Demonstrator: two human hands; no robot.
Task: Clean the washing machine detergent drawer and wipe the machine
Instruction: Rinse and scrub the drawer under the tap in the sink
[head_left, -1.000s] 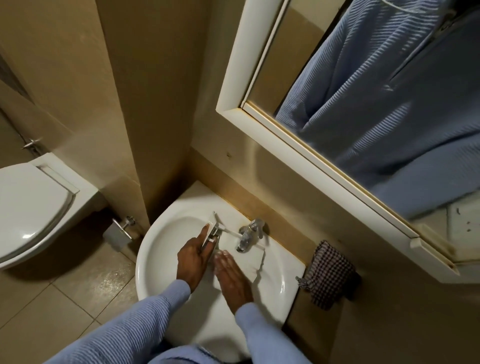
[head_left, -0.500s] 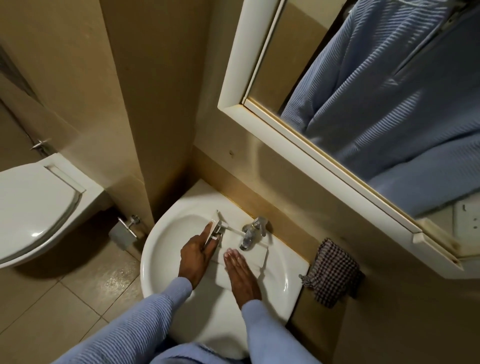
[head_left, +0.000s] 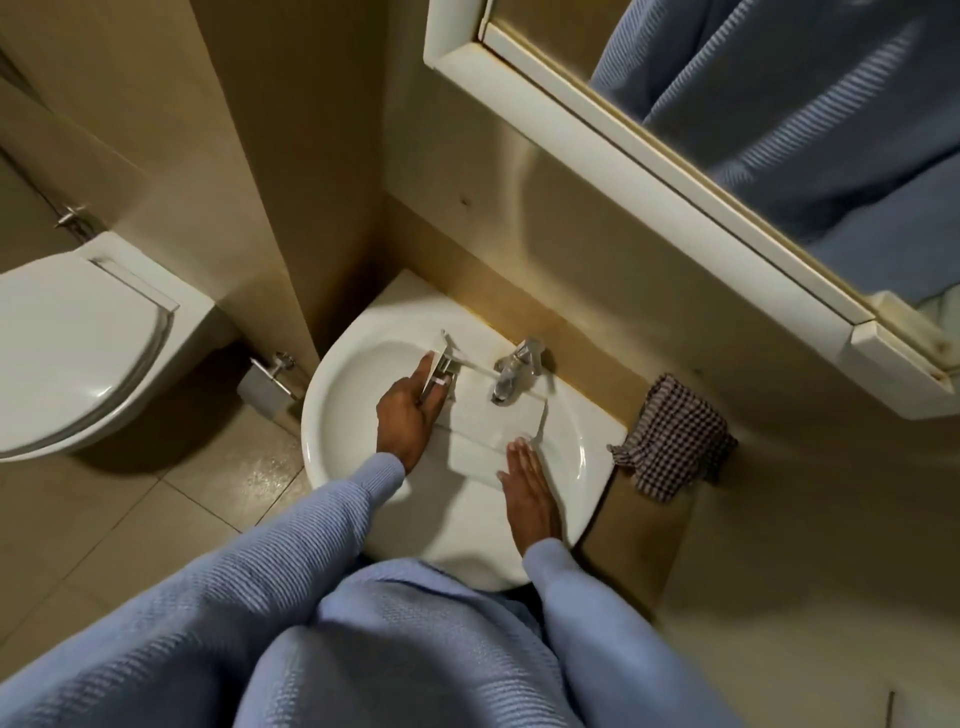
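Observation:
The white detergent drawer (head_left: 493, 421) lies in the white sink (head_left: 332, 400), its middle under the chrome tap (head_left: 514, 371). My left hand (head_left: 405, 415) grips the drawer's left end, the index finger stretched along its front panel and the thumb on the other side. My right hand (head_left: 524, 488) rests flat on the drawer's near right corner with its fingers straight. I cannot tell whether water is running. The washing machine is not in view.
A checked cloth (head_left: 675, 436) hangs over the ledge right of the sink. A white-framed mirror (head_left: 623, 150) juts out above it. A closed toilet (head_left: 67, 343) stands at the left, with a metal holder (head_left: 265, 387) on the floor between toilet and sink.
My right hand has slid back from the drawer's middle under the tap to its near right corner. My left hand has kept its hold. The camera has tilted downward.

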